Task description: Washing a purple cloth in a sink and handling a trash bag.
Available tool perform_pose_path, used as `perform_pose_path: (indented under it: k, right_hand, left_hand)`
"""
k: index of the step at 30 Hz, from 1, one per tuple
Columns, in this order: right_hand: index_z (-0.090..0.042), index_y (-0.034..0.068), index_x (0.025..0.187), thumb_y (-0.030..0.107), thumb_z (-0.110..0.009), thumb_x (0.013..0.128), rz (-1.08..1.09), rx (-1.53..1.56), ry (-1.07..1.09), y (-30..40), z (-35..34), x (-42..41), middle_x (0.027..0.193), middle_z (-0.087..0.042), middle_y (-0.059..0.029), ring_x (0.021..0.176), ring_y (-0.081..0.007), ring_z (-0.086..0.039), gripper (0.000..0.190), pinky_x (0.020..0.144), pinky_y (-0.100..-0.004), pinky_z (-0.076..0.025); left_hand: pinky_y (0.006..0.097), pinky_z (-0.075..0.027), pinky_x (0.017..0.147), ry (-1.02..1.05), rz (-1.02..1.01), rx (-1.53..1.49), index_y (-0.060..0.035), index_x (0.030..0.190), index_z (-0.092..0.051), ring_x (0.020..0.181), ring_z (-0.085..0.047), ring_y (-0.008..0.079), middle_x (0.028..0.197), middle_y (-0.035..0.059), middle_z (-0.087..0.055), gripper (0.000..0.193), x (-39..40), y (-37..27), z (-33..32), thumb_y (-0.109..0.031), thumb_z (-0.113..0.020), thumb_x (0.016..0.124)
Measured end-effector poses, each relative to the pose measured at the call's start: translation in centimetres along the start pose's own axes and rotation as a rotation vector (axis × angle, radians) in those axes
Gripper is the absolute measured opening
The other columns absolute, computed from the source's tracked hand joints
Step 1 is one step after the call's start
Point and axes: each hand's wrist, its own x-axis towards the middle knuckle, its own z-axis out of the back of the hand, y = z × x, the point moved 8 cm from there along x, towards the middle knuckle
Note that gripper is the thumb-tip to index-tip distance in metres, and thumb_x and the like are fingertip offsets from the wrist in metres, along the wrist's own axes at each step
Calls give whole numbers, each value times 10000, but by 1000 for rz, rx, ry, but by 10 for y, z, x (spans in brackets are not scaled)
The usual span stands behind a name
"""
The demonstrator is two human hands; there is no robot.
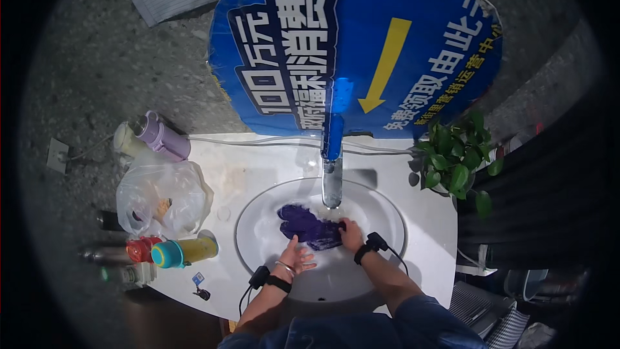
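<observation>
A wet dark purple cloth [300,223] lies spread in the white oval washbasin [317,286], with whitish suds around it. My right hand [352,236] grips the cloth's right edge, the fingers bent over it. Below the cloth's near edge is my left hand [293,258], fingers apart and nothing held. Its upper fingertip reaches the cloth's edge; whether it touches is hard to tell. Over the far side of the basin stands a metal faucet [332,189] with a blue upper part, and water seems to fall from its spout. Each wrist wears a black strap with a small cabled device.
Left on the white counter [232,271] are a plastic bag [164,198], a lilac bottle [167,138], a yellow-and-teal bottle [189,251] and keys [202,293]. A potted plant [455,160] stands at right. Behind the faucet leans a blue sign [368,0] bearing writing; cables [271,140] run before it.
</observation>
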Motion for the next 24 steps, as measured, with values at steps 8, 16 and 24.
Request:
perform_pose_path:
  k: [8,16,24]
  right_hand:
    - [-591,85,898,174,-596,795,448,477,215,186,54,-87,873,-510,-119,867,-287,-506,136,815,-351,-392]
    - [-560,41,876,261,-651,761,140,171,-89,37,50,22,853,-538,-147,833,-323,-537,264,715,-399,-440]
    - [-587,131,1060,18,-566,715,278,-10,-57,28,2,-11,1062,-530,-159,930,-336,-533,363,805,-411,-452]
  left_hand:
    - [359,-528,771,456,-73,-169,-39,1129,-490,853,-612,255,984,102,-605,409,-7,-14,-57,-366,-457,886]
    - [494,-493,804,212,-296,-89,-133,1150,-476,870,-591,232,984,53,-575,312,-28,-30,-42,-96,-490,840]
    - [680,-377,808,0,-44,-12,-234,1124,-456,852,-584,340,949,16,-529,422,-16,-7,12,-497,-563,812]
